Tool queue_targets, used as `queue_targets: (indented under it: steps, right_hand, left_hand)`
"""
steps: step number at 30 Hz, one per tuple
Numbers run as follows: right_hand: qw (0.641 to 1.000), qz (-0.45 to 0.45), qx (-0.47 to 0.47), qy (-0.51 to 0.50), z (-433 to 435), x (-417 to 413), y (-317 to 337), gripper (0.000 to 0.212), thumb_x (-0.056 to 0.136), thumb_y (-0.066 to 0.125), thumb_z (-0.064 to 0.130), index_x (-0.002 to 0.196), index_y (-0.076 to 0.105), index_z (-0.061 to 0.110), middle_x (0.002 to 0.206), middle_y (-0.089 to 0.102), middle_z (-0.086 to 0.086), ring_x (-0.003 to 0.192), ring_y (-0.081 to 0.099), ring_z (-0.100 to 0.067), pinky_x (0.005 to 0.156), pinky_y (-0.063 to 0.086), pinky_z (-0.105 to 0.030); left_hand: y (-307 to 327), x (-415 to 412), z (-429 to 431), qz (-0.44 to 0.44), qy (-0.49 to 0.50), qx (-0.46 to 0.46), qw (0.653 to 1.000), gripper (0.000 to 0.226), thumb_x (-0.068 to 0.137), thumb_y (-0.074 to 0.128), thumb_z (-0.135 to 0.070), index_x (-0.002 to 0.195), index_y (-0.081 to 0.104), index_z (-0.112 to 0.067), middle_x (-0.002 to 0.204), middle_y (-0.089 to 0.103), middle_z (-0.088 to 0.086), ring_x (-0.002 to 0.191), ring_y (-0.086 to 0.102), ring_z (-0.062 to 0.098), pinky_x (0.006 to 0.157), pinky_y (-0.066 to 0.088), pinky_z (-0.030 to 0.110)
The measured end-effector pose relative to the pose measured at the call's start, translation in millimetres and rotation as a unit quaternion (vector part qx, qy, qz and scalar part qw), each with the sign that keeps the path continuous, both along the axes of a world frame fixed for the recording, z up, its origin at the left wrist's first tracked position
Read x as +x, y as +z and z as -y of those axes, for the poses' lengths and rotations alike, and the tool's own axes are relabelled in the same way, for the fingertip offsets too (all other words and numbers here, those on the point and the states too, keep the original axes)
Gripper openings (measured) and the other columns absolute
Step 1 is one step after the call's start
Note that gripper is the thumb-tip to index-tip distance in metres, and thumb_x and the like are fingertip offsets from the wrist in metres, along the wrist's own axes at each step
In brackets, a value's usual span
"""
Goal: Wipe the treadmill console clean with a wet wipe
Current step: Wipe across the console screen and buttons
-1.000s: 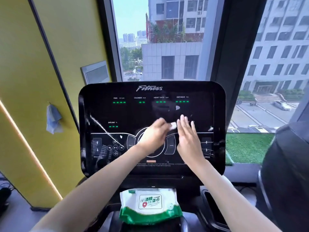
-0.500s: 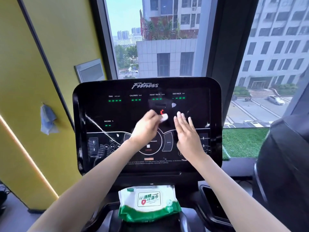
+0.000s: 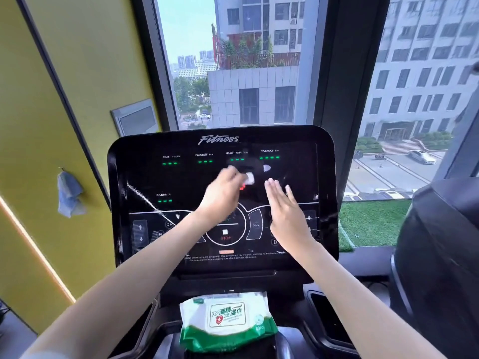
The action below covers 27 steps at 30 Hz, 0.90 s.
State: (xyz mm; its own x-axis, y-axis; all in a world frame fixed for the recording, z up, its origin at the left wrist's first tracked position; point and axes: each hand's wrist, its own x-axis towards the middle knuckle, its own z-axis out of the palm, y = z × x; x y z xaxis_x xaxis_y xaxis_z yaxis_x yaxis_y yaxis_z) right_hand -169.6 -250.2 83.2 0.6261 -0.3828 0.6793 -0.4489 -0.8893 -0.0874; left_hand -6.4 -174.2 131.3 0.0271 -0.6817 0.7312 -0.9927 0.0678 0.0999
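The left hand point(image 3: 223, 196) is closed around a small bunched white wet wipe point(image 3: 249, 178), its grip pinching the wipe at the fingertips and pressing it on the dark glass of the treadmill console point(image 3: 145, 177), near the middle of the screen, just below the heart-rate readout; the hand is blurred, so the separate fingers cannot be told apart. The right hand point(image 3: 286, 216) lies just beside it to the right, flat, with nothing in it; its grip is spread, the fingers point(image 3: 270, 187) straight and close together, pointing up the panel, over the right part of the console; whether the palm touches the glass cannot be told. A small red light shows on the screen between the two hands, just under the wipe; green dashes glow under the labels for time, calories, heart rate, distance and incline; a round stop button sits low in the middle, below the left wrist. A white and green pack of wipes point(image 3: 228, 322) rests on the ledge below the console, between the two forearms. On the yellow wall point(image 3: 64, 73) to the left a blue cloth point(image 3: 69, 194) hangs from a hook; behind the console a window point(image 3: 246, 60) looks out on buildings and a street.
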Motion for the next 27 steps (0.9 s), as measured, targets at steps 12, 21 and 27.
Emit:
queue_targets:
  steps: [12, 21, 27]
  right_hand:
    - [1.000, 0.007, 0.024, -0.002, 0, -2, 5, 0.089, 0.056, 0.055, -0.025, 0.140, 0.031, -0.006, 0.143, 0.040, -0.019, 0.134, 0.036, -0.028, 0.112, 0.025, -0.043]
    - [0.990, 0.090, 0.089, -0.064, 6, -21, 4, 0.087, 0.065, 0.045, -0.026, 0.144, 0.018, -0.002, 0.151, 0.026, -0.014, 0.141, 0.021, -0.020, 0.117, 0.011, -0.035]
    - [0.992, 0.053, 0.097, -0.056, 11, -24, 4, 0.084, 0.073, 0.045, -0.021, 0.146, 0.008, 0.001, 0.154, 0.015, -0.009, 0.143, 0.011, -0.014, 0.117, 0.003, -0.029]
  left_hand:
    - [12, -7, 8, 0.016, -0.095, 0.074, 0.993, 0.018, 0.086, 0.055, -0.002, 0.099, 0.066, -0.007, 0.088, 0.055, 0.009, 0.079, 0.057, 0.025, 0.067, 0.051, 0.034]
    - [20, -14, 15, 0.040, -0.101, 0.070, 0.992, 0.015, 0.087, 0.058, -0.003, 0.099, 0.066, -0.006, 0.089, 0.055, 0.008, 0.078, 0.057, 0.027, 0.066, 0.050, 0.031]
    - [32, 2, 21, -0.042, -0.010, -0.043, 0.998, 0.014, 0.089, 0.058, -0.004, 0.101, 0.066, -0.004, 0.087, 0.052, 0.007, 0.076, 0.055, 0.025, 0.063, 0.051, 0.038]
